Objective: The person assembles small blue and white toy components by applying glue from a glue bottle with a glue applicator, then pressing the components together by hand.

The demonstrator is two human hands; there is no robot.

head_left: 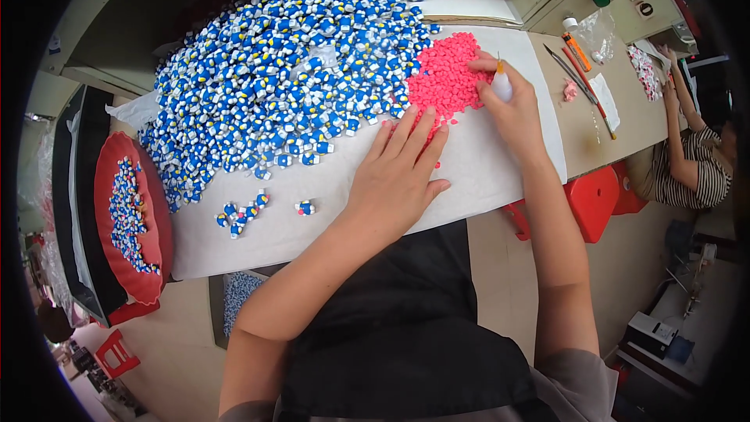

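My left hand (397,176) lies palm down with its fingers spread, fingertips at the near edge of a heap of small pink pieces (444,70). My right hand (512,113) grips a small white needle-tip bottle (501,87) at the right side of that heap, the thin tip pointing up and away. Left of the pink pieces spreads a big pile of little blue, white and yellow figures (266,70). Apart from the pile, nearer to me, sit a small cluster of figures (237,219) and a single figure (305,208), with touches of pink on them.
White paper (484,172) covers the table. A red basin (160,227) with more figures stands at the left. Toward the right lie tweezers (569,70), a brush (600,105) and an orange tube (576,52). A red stool (591,203) and a co-worker in stripes (695,168) are beyond.
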